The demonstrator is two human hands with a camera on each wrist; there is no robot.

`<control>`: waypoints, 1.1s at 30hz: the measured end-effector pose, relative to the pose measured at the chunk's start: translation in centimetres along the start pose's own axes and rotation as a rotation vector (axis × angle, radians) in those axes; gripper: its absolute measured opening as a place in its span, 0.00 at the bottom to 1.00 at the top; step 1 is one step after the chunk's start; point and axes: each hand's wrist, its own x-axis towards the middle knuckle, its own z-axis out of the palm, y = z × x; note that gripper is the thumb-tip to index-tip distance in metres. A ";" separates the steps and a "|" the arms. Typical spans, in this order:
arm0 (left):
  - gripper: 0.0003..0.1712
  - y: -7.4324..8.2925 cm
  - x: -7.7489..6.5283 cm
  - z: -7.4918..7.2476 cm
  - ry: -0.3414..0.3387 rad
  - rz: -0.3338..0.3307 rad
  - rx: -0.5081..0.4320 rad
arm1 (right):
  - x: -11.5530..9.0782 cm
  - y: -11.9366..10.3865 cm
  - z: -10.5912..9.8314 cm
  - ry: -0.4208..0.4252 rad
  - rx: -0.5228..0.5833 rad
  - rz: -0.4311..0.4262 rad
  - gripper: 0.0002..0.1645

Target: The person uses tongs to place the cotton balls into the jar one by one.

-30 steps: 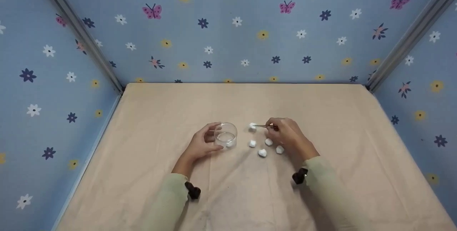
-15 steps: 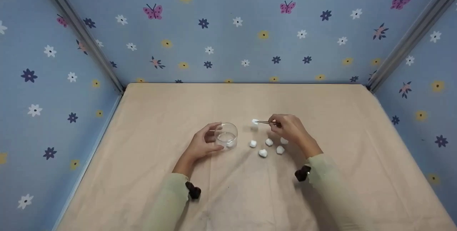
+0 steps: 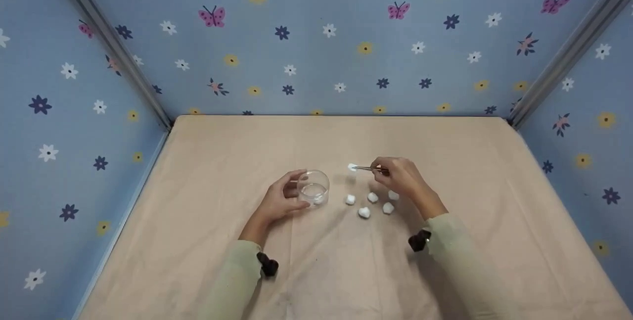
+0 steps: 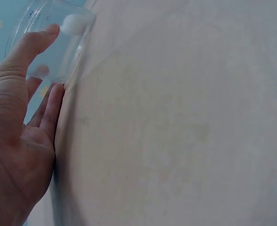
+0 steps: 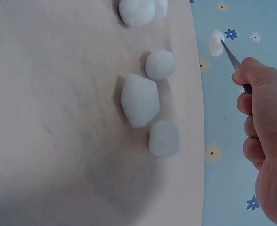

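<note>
A small clear round container [image 3: 324, 189] stands on the cloth, gripped on its left side by my left hand [image 3: 277, 201], thumb in front and fingers behind. Through its wall in the left wrist view shows a white cotton ball [image 4: 74, 24] low down. My right hand [image 3: 404, 177] pinches metal tweezers [image 3: 365, 168] between thumb and fingers. Their tips hold a cotton ball [image 5: 216, 43] raised above the table, right of the container and a little beyond it. Several more cotton balls [image 3: 364, 212] lie loose on the cloth below and in front of my right hand.
The table is covered by a beige cloth [image 3: 222, 161] with light creases. Blue walls [image 3: 316, 58] patterned with flowers and butterflies enclose its back and sides, with grey metal posts [image 3: 118, 48] at the corners.
My right hand has lifted the cotton ball in the tweezers and shifted slightly up and right, uncovering another cotton ball on the cloth. My left hand and the container have stayed put.
</note>
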 end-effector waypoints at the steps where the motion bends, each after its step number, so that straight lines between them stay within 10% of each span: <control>1: 0.51 0.0 0.0 0.0 0.001 0.000 -0.001 | 0.0 -0.1 0.0 0.002 0.003 -0.001 0.06; 33: 0.51 0.1 -0.1 -0.1 -0.011 0.042 0.020 | 0.9 -2.5 -0.2 0.051 -0.016 -0.152 0.06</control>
